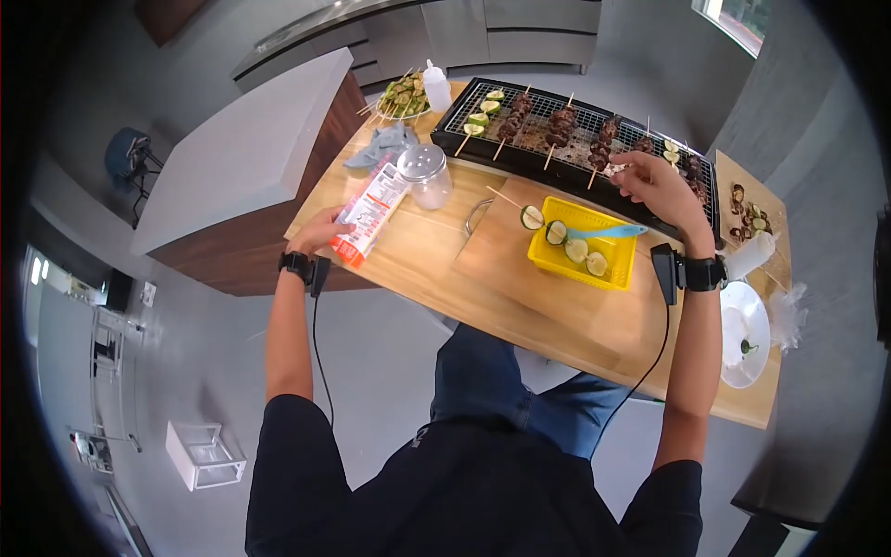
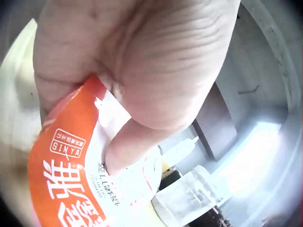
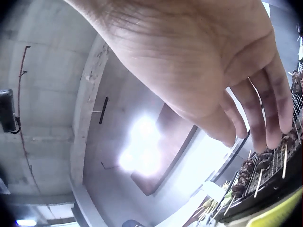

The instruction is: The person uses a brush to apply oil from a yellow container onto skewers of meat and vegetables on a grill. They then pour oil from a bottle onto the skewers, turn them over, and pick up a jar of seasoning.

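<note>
My left hand (image 1: 320, 232) grips the lower end of a white and orange printed packet (image 1: 373, 212), thumb on its face; in the left wrist view the thumb presses the packet (image 2: 64, 165). A lidded clear jar (image 1: 427, 181) stands beside it. Over the front of the black grill (image 1: 520, 165), my right hand (image 1: 661, 190) hangs with fingers bent loosely downward, near the meat skewers (image 1: 603, 144). In the right wrist view the fingers of the right hand (image 3: 203, 71) are apart from the thumb, with nothing visible held. Whether they touch a skewer is unclear.
A yellow basket (image 1: 548, 258) holds a skewer of round green slices and a blue-handled utensil (image 1: 608, 230). Behind the packet lie a grey cloth (image 1: 380, 147), a plate of green skewers and a white bottle (image 1: 435, 88). At right are a white plate (image 1: 733, 320) and another bottle (image 1: 750, 255).
</note>
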The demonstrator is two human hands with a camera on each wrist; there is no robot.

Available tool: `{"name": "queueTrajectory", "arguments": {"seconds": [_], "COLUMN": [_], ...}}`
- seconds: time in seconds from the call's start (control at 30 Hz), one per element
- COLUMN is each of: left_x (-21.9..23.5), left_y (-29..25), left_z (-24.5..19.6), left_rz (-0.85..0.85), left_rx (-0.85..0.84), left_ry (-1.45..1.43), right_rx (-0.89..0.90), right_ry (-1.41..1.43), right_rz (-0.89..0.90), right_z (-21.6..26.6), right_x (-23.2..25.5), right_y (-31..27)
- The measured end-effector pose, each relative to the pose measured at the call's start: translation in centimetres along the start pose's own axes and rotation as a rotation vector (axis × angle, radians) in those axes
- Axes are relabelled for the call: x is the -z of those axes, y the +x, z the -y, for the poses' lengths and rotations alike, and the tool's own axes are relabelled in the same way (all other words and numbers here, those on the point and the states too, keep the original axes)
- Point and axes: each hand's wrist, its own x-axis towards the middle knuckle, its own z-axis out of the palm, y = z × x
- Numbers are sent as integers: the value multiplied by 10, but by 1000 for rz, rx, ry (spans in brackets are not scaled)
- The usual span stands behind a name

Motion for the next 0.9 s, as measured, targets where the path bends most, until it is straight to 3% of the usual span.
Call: {"name": "queueTrajectory", "arguments": {"seconds": [0.2, 0.27, 0.37, 0.43, 0.5, 0.57, 0.6, 0.67, 0.8, 0.9], "left_x": [13, 11, 11, -2, -29, -65, -77, -93, -104, -105], "left_y": [30, 36, 46, 45, 39, 38, 43, 56, 74, 80], "left_z": [26, 30, 17, -12, -49, -83, -89, -98, -114, -115], "left_rz": [-32, -267, -399, -354, -310, -387, -382, -454, -290, -234], "left_rx": [-2, 7, 29, -69, -164, -299, -299, -523, -320, -382], "left_ry": [297, 539, 567, 419, 263, 113, 115, 374, 571, 492], "right_rx": [39, 39, 24, 100, 105, 62, 47, 64, 49, 43], "right_ry": [49, 27, 34, -187, -184, -200, -235, -285, -348, -411], "right_rz": [-13, -3, -9, -5, 28, 157, 152, 171, 217, 237], "right_z": [-25, -24, -31, -34, -37, -45, -48, -50, -62, -60], "right_x": [10, 16, 23, 23, 25, 26, 26, 28, 24, 24], "right_y": [-2, -1, -2, -6, -12, -16, -18, -19, -21, -20]}}
